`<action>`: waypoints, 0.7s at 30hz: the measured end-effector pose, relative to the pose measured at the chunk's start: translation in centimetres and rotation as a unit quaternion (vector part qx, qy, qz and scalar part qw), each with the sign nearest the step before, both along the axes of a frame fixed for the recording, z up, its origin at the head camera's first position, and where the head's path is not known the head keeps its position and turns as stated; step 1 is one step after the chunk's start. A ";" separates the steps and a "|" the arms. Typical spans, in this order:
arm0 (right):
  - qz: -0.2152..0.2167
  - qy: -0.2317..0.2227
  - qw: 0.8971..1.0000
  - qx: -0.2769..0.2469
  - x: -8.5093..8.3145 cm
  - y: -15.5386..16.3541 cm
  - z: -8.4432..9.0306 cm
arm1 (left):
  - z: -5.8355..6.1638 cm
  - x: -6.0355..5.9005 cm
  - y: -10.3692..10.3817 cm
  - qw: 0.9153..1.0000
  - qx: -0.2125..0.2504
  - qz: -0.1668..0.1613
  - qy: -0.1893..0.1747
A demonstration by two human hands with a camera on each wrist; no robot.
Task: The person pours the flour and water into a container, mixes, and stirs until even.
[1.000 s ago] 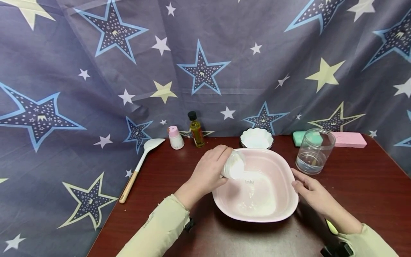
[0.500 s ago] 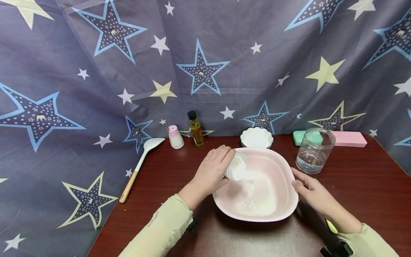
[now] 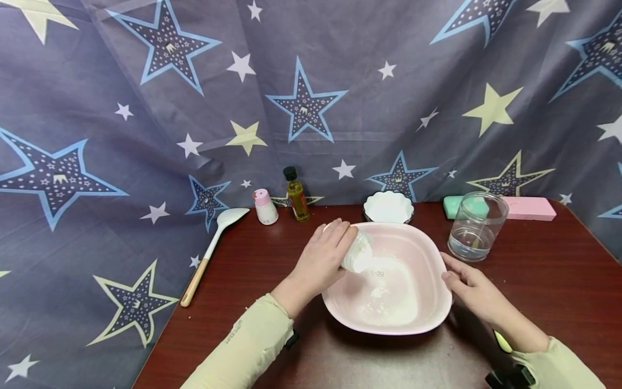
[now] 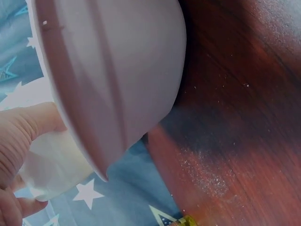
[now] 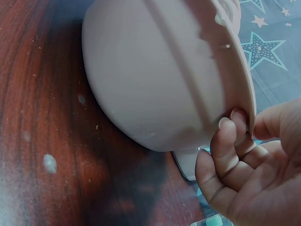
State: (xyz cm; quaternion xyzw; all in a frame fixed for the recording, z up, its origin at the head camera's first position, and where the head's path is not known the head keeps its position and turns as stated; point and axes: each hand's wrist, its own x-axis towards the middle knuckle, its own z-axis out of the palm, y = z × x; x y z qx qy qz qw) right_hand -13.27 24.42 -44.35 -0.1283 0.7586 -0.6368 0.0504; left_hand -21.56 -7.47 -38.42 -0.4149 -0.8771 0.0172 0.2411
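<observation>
My left hand [image 3: 323, 259] grips a see-through cup [image 3: 357, 253] of white powder, tipped sideways over the left side of a pink basin [image 3: 335, 302]. White powder [image 3: 389, 305] lies on the basin's floor, with a small heap near its middle. In the left wrist view, the thumb and fingers go round the pale cup [image 4: 56, 162] just beyond the basin's rim. My right hand [image 3: 473, 289] holds the basin's right rim. The right wrist view has the thumb inside or over the rim and curled fingers [image 5: 225, 146] against the outer wall [image 5: 141, 80].
Behind the basin stands a white scalloped bowl [image 3: 389, 208]. A glass jar [image 3: 476, 227] with some water is at right, before green [image 3: 452, 207] and pink blocks [image 3: 529, 209]. At left are a white ladle [image 3: 214, 251], a pink-capped shaker [image 3: 265, 207] and an oil bottle [image 3: 296, 197].
My left hand has shifted slightly right with the tipped cup, whose mouth is turned further down. A small white heap now shows on the basin floor. The right hand keeps its place.
</observation>
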 end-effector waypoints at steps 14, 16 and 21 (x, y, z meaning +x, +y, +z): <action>0.002 0.003 1.000 0.000 0.1 0.0 0.0 | 0.0 0.2 0.2 1.000 -0.024 -0.003 0.019; 0.003 0.002 1.000 -0.003 0.1 0.0 0.0 | 0.1 0.2 0.3 0.999 -0.026 -0.004 0.022; 0.005 0.006 1.000 -0.004 0.0 0.0 0.0 | 0.0 0.1 0.3 0.999 -0.025 -0.002 0.023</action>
